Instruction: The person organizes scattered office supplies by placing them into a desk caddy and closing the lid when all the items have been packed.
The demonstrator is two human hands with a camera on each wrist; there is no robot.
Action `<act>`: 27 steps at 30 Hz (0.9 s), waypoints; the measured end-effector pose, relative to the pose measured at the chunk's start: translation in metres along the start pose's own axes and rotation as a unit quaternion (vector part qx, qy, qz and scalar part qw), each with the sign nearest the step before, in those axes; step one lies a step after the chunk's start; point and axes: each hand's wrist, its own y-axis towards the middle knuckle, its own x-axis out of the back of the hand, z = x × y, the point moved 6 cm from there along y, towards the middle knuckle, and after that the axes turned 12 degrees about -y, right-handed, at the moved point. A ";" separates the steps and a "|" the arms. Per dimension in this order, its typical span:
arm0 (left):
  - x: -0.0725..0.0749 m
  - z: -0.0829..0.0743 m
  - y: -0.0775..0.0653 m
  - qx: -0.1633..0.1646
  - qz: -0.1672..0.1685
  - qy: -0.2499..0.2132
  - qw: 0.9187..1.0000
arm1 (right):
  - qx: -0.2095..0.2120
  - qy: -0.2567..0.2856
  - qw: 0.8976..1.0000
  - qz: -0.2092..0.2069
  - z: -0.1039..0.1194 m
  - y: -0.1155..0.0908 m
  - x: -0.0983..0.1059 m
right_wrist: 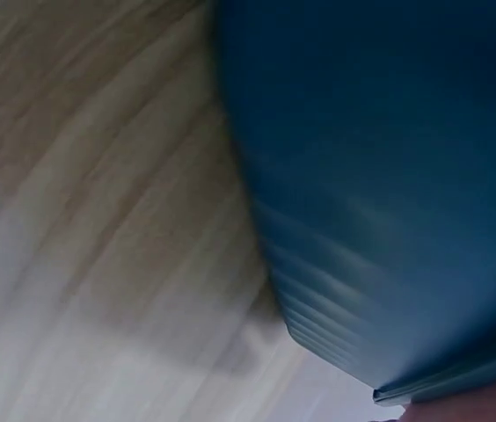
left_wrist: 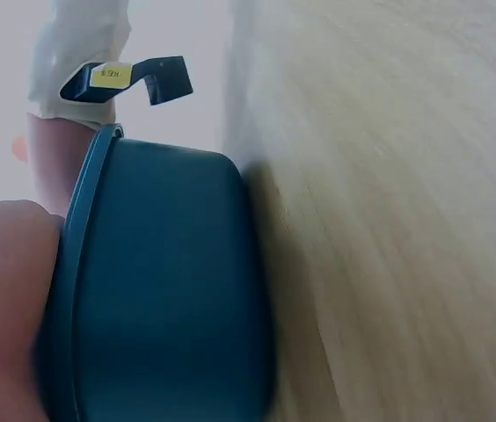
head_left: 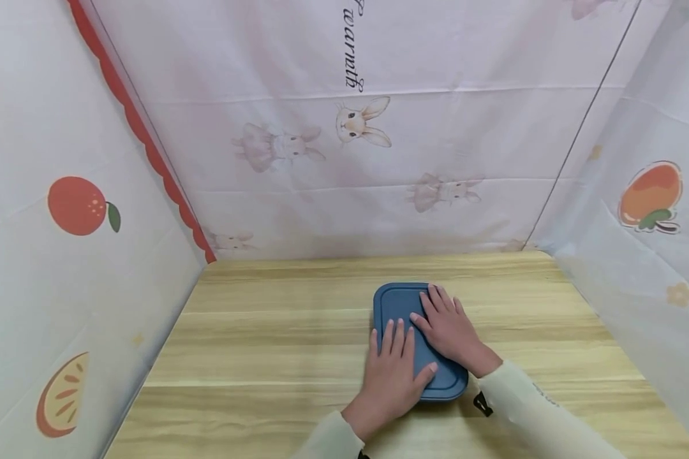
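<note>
A blue rectangular lidded box (head_left: pixel 404 299) sits on the wooden table, its lid on top. My left hand (head_left: pixel 393 376) lies across the near left part of the lid, fingers spread and straight. On the far right part of the lid rests my right hand (head_left: pixel 450 328), fingers also extended. The left wrist view shows the smooth side wall of the box (left_wrist: pixel 169 281) standing on the table, with part of the left hand (left_wrist: pixel 6 299) over its rim. In the right wrist view the box (right_wrist: pixel 389 193) fills much of the picture, and whatever is inside is hidden.
The light wood table (head_left: pixel 252 338) extends around the box. A printed cloth wall (head_left: pixel 298 223) stands behind it, with fruit-patterned cloth walls at left (head_left: pixel 23 287) and right (head_left: pixel 626 268). A black clip-like piece (head_left: pixel 482 403) hangs at the right wrist.
</note>
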 end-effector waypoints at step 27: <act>0.059 0.016 0.012 -0.059 -0.069 -0.047 0.995 | 0.055 -0.001 0.998 -0.026 0.009 0.008 0.024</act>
